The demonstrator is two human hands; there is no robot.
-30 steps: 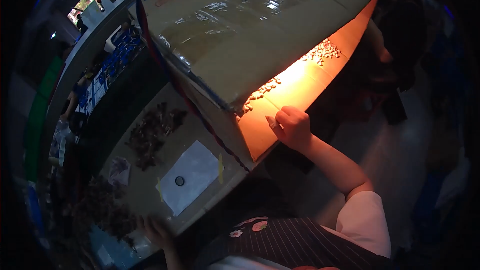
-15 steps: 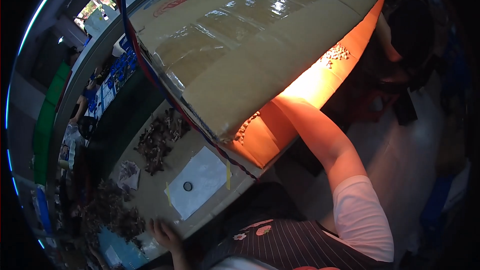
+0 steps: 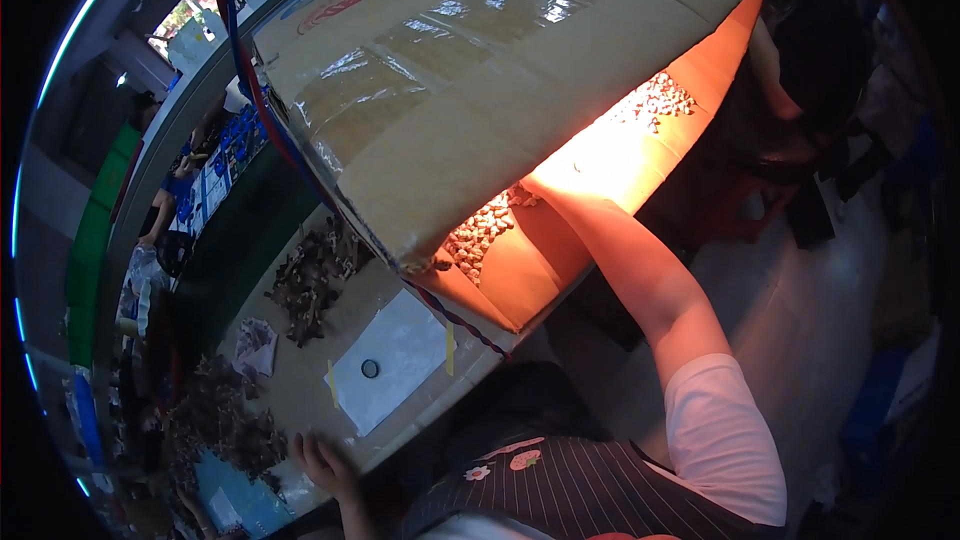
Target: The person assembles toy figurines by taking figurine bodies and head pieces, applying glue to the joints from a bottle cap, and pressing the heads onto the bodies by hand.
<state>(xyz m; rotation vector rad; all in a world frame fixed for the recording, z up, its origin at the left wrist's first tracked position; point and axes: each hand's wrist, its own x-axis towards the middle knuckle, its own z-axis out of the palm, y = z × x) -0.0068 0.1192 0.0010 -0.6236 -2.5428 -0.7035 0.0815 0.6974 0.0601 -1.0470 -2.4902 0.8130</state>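
Note:
A brown cardboard box [image 3: 470,90], lit orange-white inside, stands on the table. My right forearm [image 3: 630,250] reaches into its front opening, and the top flap and the glare hide the fingers. On the box floor by my right wrist lies a heap of small light-brown pieces [image 3: 482,238]; more such pieces [image 3: 660,100] lie farther right. My left hand [image 3: 325,465] rests at the table's near edge, empty, its fingers stretched and slightly apart. Closest to it is a pile of dark brown, branching pieces [image 3: 225,420].
A white sheet [image 3: 395,365] taped to the table bears a small dark ring [image 3: 370,368]. Behind it sit another dark pile [image 3: 315,280] and a crumpled pale bag [image 3: 256,347]. A twisted red-blue cable [image 3: 262,105] hangs along the box's left side. Another person [image 3: 815,50] is at right.
The view has shifted slightly, and more of the small pieces at the left of the box opening show. My right arm has moved a little left inside; my left hand stays put.

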